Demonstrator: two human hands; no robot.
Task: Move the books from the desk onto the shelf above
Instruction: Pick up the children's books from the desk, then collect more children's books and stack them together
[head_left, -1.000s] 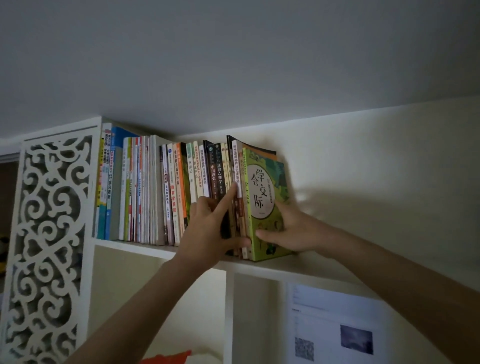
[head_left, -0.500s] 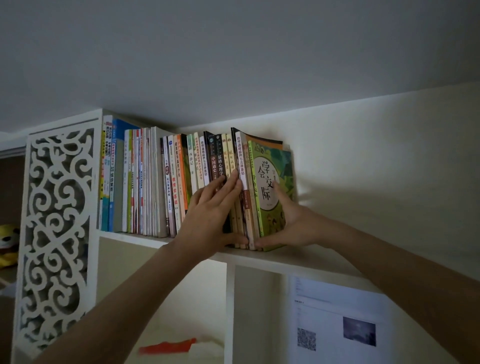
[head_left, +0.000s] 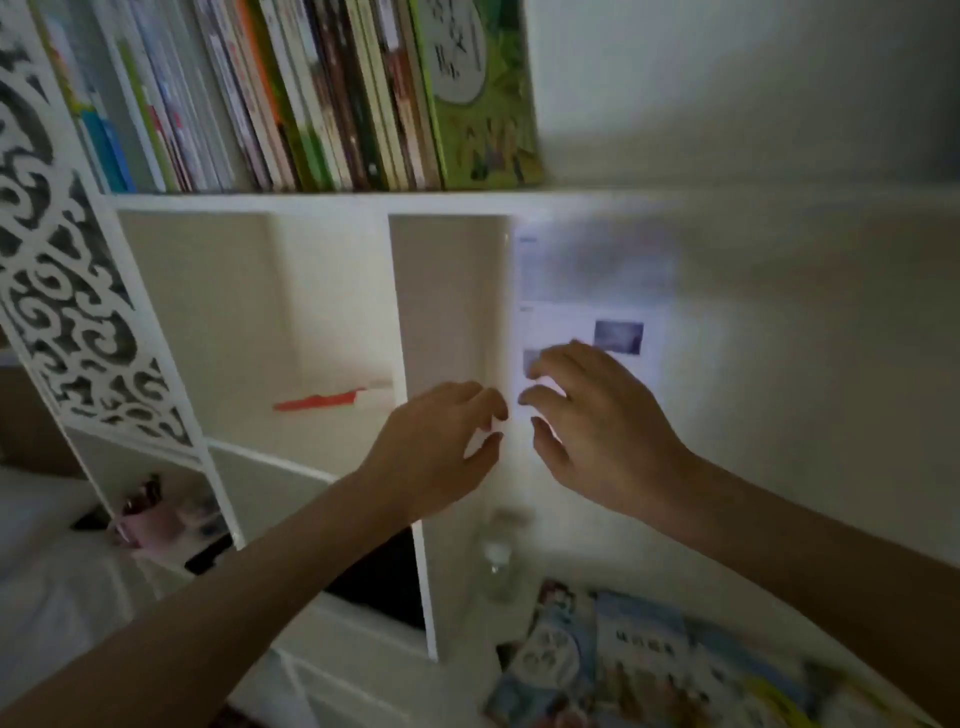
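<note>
A row of upright books (head_left: 291, 98) stands on the white top shelf (head_left: 332, 201), ending on the right with a green-covered book (head_left: 483, 104). Several more books (head_left: 639, 670) lie flat on the desk at the bottom right. My left hand (head_left: 441, 447) and my right hand (head_left: 597, 421) hang in mid-air below the shelf, close together in front of the white divider (head_left: 447, 322). Both have loose, relaxed fingers and hold nothing.
A carved white lattice panel (head_left: 67, 280) closes the unit's left side. A printed sheet (head_left: 592, 301) hangs on the wall right of the divider. A red object (head_left: 317, 401) lies in the middle compartment. A clear bottle (head_left: 498, 561) stands on the desk by the divider.
Both hands have let go of the shelved books and dropped below the shelf. The view has tilted down, bringing the desk and its books into sight.
</note>
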